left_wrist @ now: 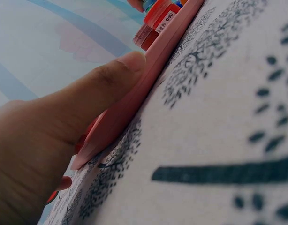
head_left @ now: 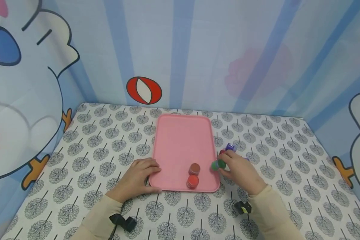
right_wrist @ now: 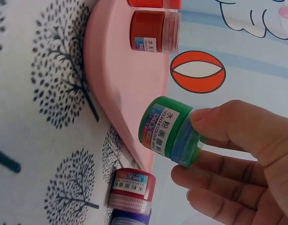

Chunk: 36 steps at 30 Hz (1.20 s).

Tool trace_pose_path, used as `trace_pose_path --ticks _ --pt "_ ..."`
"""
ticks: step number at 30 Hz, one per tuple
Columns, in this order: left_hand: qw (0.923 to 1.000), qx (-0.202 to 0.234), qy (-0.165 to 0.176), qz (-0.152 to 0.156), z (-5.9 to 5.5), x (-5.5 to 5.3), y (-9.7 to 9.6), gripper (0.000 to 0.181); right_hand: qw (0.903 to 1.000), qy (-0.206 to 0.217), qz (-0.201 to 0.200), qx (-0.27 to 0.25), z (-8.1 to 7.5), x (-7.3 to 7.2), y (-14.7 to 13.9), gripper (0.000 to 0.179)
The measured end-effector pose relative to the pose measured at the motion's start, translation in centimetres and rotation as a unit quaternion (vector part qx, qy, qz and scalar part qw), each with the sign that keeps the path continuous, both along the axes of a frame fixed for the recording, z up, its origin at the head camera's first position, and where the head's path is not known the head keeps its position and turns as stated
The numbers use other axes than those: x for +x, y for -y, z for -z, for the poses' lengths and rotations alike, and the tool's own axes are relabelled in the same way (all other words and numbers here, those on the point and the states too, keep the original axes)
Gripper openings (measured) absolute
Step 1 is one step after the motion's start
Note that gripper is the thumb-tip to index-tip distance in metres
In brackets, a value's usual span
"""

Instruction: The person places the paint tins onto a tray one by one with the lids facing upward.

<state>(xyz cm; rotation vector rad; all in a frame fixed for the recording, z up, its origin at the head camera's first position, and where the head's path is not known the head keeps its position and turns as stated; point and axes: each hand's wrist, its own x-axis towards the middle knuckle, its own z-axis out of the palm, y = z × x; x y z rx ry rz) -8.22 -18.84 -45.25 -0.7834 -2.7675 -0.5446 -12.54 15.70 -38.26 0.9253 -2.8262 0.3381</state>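
Observation:
My right hand [head_left: 240, 170] pinches a green paint jar [right_wrist: 158, 123] by its lid, fingers and thumb at the lid's sides. The jar is tilted at the right rim of a pink tray [head_left: 183, 140]. On the tray, near its front, a brownish-red paint jar [head_left: 194, 169] and an orange-red paint jar [head_left: 193, 182] stand side by side. My left hand [head_left: 139, 178] rests at the tray's left front corner, fingers extended over the rim. Its thumb [left_wrist: 111, 77] lies straight along the tray's edge in the left wrist view.
Right of the tray, partly behind my right hand, lie a crimson paint jar [right_wrist: 130, 187] and a purple paint jar [head_left: 231, 147]. A tree-patterned cloth [head_left: 288, 173] covers the table. A printed curtain [head_left: 198, 60] hangs along the back and sides.

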Motion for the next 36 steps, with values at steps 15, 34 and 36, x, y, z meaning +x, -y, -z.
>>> trace_pose_path --ticks 15,34,36 --pt "1.0 0.0 0.0 0.005 -0.2 -0.1 0.0 0.072 0.9999 -0.012 -0.002 -0.002 -0.2 -0.5 1.4 0.034" --pt "1.0 -0.003 0.006 0.001 -0.3 0.2 -0.1 0.072 0.9993 -0.001 -0.037 -0.01 0.6 -1.3 3.2 0.034" --pt "1.0 -0.004 0.004 0.001 -0.4 0.2 -0.1 0.071 0.9993 -0.001 -0.036 -0.008 0.6 -1.4 3.4 0.035"
